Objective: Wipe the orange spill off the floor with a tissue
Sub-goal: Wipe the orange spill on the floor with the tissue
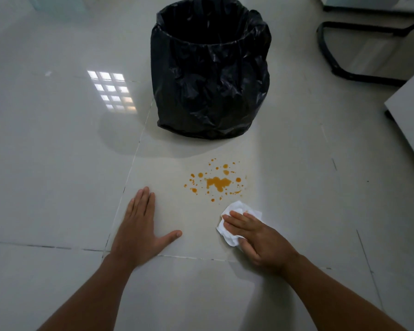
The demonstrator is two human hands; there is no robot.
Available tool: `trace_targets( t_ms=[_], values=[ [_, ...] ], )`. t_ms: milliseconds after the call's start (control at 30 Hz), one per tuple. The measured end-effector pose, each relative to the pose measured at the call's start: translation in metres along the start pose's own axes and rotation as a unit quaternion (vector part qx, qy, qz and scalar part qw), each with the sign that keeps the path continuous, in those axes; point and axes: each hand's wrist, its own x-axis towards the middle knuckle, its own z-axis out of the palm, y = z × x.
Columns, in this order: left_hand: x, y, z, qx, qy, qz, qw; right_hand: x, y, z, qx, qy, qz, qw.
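An orange spill (pixel 216 182) of one blotch and several small drops lies on the pale tiled floor (pixel 58 163). Just below and right of it sits a crumpled white tissue (pixel 234 209), pressed to the floor under the fingers of my right hand (pixel 258 237). The tissue's near edge is hidden by the hand, and its far edge stops short of the nearest drops. My left hand (pixel 141 232) rests flat on the floor to the left of the spill, fingers together, thumb out, holding nothing.
A bin lined with a black plastic bag (pixel 210 75) stands on the floor right behind the spill. A black chair base (pixel 339 44) is at the far right, and a grey furniture edge (pixel 409 115) juts in from the right.
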Motion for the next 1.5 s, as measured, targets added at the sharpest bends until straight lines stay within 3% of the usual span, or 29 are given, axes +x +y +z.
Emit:
trace_targets(
  t_ms=[267, 633, 967, 1233, 1500],
  values=[
    [0.014, 0.017, -0.002, 0.015, -0.003, 0.043, 0.999, -0.007, 0.005, 0.002, -0.014, 0.055, 0.064, 0.996],
    [0.025, 0.011, -0.001, 0.002, -0.007, 0.018, 1.0, 0.009, 0.017, -0.011, -0.037, 0.075, 0.133, 0.988],
    [0.035, 0.007, -0.005, 0.032, -0.008, 0.042, 0.999, 0.06, 0.037, -0.035, 0.053, 0.083, 0.225, 0.969],
    [0.037, 0.005, -0.004, 0.028, -0.012, 0.035, 0.999, 0.12, 0.039, -0.047, 0.11, 0.099, 0.262, 0.954],
    [0.038, 0.006, -0.005, 0.022, -0.016, 0.034, 0.999, 0.163, 0.031, -0.045, 0.097, 0.049, 0.228, 0.967]
  ],
)
